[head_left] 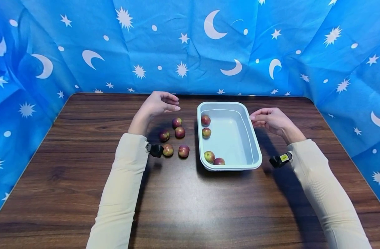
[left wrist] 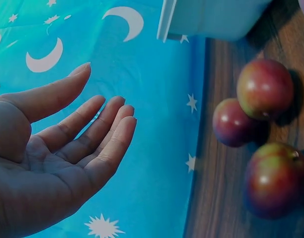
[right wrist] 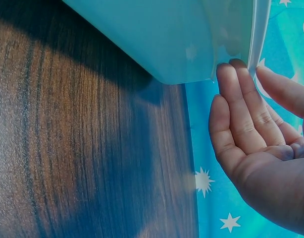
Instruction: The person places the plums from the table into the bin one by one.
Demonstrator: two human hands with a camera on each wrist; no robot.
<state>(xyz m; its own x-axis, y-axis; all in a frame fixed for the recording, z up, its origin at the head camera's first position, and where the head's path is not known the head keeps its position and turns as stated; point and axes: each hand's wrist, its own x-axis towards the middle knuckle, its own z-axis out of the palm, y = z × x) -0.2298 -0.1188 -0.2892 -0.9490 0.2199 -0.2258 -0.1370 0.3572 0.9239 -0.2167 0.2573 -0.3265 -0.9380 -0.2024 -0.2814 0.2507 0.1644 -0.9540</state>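
Observation:
My left hand (head_left: pixel 161 103) is held above the table behind the loose plums, its fingers relaxed and nothing in them. In the left wrist view the open palm (left wrist: pixel 68 153) faces up beside a few plums (left wrist: pixel 265 89). Several red-green plums (head_left: pixel 183 151) lie on the table left of a white plastic tub (head_left: pixel 233 138). Inside the tub, several more plums (head_left: pixel 209 157) sit along its left side and near corner. At the tub's right rim, my right hand (head_left: pixel 272 121) pinches the edge, thumb at the rim and fingertips (right wrist: pixel 227 72) against the outer wall.
The dark wood-grain table (head_left: pixel 190 207) extends around the tub on every side. A blue cloth (head_left: pixel 177 45) with white moons and stars hangs behind the table and along both sides. Small black devices (head_left: pixel 280 159) are strapped at both wrists.

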